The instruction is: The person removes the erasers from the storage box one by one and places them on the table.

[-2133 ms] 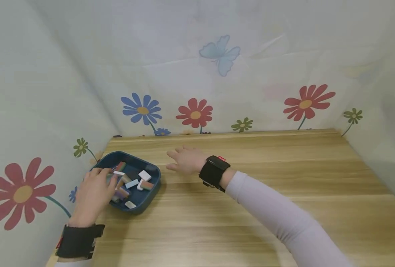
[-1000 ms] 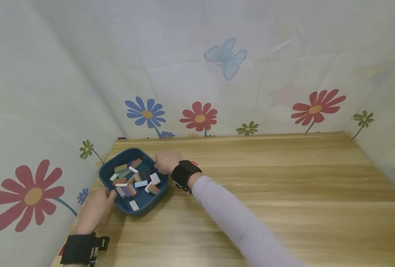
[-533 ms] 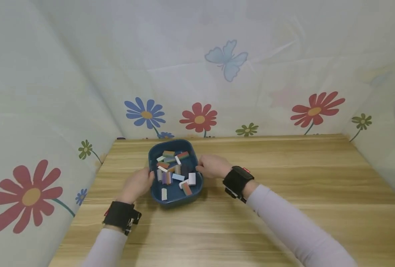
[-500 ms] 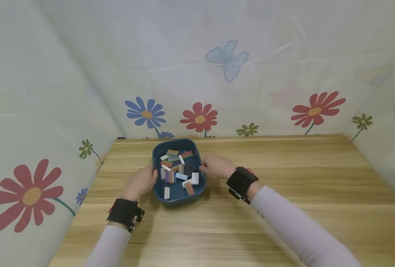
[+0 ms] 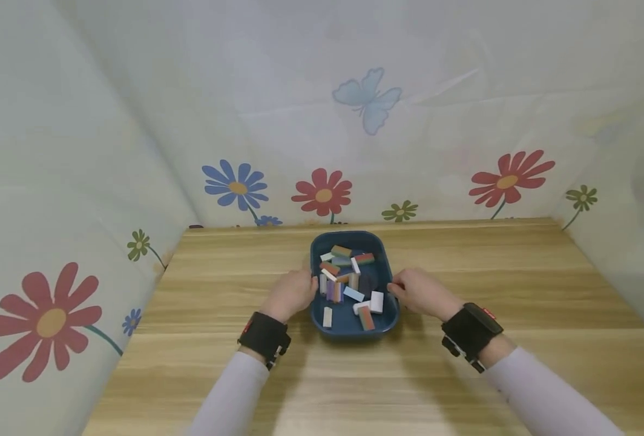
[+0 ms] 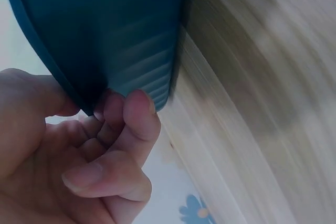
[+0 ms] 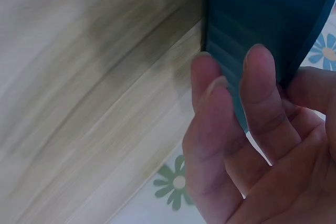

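A dark blue plastic bin (image 5: pixel 350 333) with rounded corners stands near the middle of the table, between both hands. Several small rectangular blocks lie loose inside, among them a light blue block (image 5: pixel 354 294), a white block (image 5: pixel 376 301) and a purple one (image 5: pixel 333 291). My left hand (image 5: pixel 292 295) pinches the rim at the left side, thumb inside; in the left wrist view its curled fingers lie against the outer wall (image 6: pixel 126 35). At the right side, my right hand (image 5: pixel 424 292) grips the rim likewise, its fingertips against the ribbed wall (image 7: pixel 257 19) in the right wrist view.
The wooden table (image 5: pixel 518 278) extends to both sides and in front of the bin. Behind its far edge hangs a pale curtain (image 5: pixel 436 133) printed with flowers and a butterfly, and similar cloth encloses the left and right sides.
The left hand left the bin's inside for its rim, and the right hand took the opposite rim. Both hands then brought the bin rightward from the left edge, turning it straighter, blocks inside.
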The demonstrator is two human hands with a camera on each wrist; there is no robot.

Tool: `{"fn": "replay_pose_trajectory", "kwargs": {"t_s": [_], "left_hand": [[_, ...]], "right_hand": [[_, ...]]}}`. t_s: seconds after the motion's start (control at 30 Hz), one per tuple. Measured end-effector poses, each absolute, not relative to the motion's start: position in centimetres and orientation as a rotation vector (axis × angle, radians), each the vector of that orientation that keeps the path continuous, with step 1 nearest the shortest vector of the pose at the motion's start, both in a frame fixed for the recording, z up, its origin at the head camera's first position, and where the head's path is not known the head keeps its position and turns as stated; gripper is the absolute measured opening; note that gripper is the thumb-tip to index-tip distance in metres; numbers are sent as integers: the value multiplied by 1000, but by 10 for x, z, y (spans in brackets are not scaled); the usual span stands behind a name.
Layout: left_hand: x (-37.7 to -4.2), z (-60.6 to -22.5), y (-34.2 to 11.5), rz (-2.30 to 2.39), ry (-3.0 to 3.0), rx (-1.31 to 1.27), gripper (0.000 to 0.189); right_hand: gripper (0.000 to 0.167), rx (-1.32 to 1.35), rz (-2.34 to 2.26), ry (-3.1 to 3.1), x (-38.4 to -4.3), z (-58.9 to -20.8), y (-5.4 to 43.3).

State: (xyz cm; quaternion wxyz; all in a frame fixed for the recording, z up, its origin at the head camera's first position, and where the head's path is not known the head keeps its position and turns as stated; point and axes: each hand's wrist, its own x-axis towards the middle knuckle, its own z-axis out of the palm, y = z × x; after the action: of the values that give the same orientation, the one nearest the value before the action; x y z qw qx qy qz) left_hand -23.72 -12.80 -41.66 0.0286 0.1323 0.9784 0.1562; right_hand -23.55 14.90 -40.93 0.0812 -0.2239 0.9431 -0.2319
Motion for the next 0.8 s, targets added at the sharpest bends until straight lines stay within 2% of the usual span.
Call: {"fn": "replay_pose_trajectory", "kwargs": {"t_s": [0.5, 0.8], "left_hand": [[-232, -416, -86, 563, 2944, 516, 28], [-232, -411, -84, 579, 2842, 402, 32]], "right_hand": [[32, -571, -694, 2819, -215, -406, 193], [35, -654, -636, 2865, -210, -407, 198]]}}
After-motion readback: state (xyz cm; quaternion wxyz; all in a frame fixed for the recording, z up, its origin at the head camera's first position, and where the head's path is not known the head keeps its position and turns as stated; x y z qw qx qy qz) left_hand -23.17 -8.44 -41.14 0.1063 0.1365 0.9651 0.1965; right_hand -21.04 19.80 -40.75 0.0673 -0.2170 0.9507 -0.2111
